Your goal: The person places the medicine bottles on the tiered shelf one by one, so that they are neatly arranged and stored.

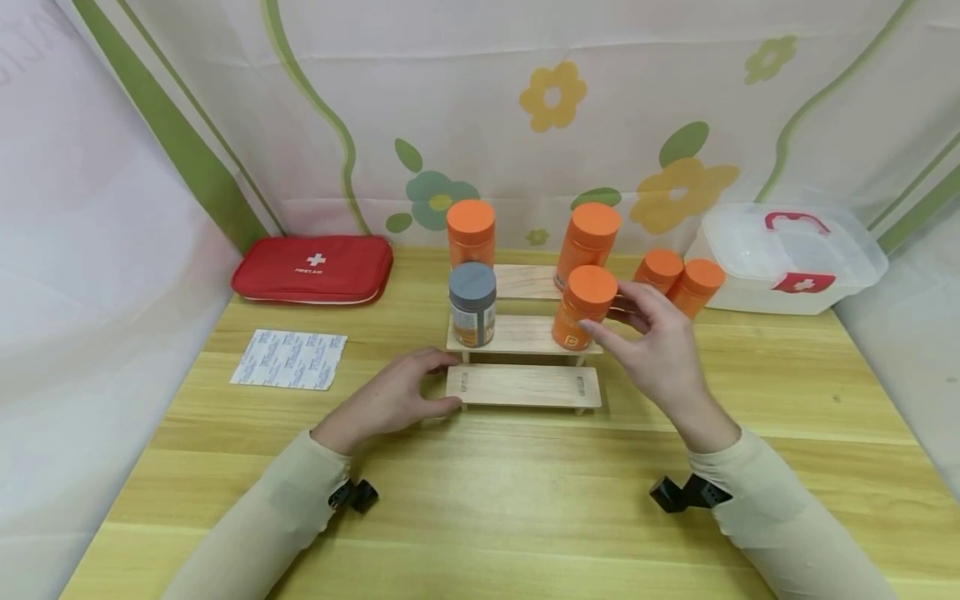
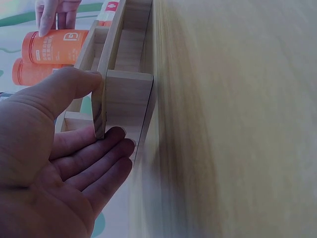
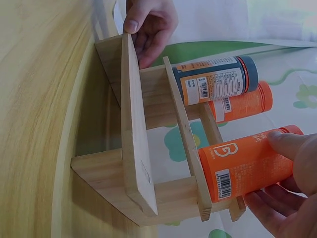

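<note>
A three-step wooden rack (image 1: pixel 525 386) stands mid-table. My left hand (image 1: pixel 408 392) grips the left end of its lowest step, thumb at the front edge, as the left wrist view (image 2: pixel 64 144) also shows. On the middle step, my right hand (image 1: pixel 656 350) holds an orange bottle (image 1: pixel 585 308) between thumb and fingers; in the right wrist view the bottle (image 3: pixel 242 166) stands on the step's right end. A grey-lidded bottle (image 1: pixel 473 304) stands at that step's left end. Two orange bottles, one left (image 1: pixel 471 229) and one right (image 1: pixel 590 242), are on the top step.
Two smaller orange bottles (image 1: pixel 662 268) (image 1: pixel 697 286) stand right of the rack, beside a clear white-lidded box (image 1: pixel 787 250). At the left lie a red first-aid pouch (image 1: pixel 313 268) and a printed white sheet (image 1: pixel 288 359). A patterned curtain (image 1: pixel 450 108) hangs behind.
</note>
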Demonstrator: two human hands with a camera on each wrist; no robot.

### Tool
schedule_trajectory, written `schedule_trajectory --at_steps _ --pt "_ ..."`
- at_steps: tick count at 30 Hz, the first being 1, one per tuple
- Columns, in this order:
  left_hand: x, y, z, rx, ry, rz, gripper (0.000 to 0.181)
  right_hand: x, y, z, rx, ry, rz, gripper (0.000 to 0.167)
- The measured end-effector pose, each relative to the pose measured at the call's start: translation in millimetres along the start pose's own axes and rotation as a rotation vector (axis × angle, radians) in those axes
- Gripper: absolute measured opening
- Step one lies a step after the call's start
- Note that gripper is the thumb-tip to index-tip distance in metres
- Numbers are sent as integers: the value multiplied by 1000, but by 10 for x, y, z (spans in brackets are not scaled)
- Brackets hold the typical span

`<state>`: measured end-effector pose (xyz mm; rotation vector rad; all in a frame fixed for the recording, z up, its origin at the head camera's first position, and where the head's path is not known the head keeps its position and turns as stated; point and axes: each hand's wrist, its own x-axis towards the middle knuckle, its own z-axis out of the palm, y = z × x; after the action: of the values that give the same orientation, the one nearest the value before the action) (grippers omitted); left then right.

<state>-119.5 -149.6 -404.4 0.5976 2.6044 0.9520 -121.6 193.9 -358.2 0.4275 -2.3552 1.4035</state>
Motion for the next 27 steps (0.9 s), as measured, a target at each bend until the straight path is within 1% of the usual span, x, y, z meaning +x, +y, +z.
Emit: schedule_trajectory --at_steps 2,10,14,22,27 --pt "-1 0 0 -5 0 -6 61 0 13 7 -5 0 -17 59" --pt "-3 -14 2 -3 9 19 59 -23 34 2 -72 3 -58 63" --pt "-5 -15 3 -4 10 23 59 -53 21 -34 -67 -2 -67 67" --pt "-4 -12 5 -3 8 3 60 -123 15 -223 -40 22 -101 68" --pt "-4 -11 6 4 10 7 61 -151 49 -347 -12 76 -60 63"
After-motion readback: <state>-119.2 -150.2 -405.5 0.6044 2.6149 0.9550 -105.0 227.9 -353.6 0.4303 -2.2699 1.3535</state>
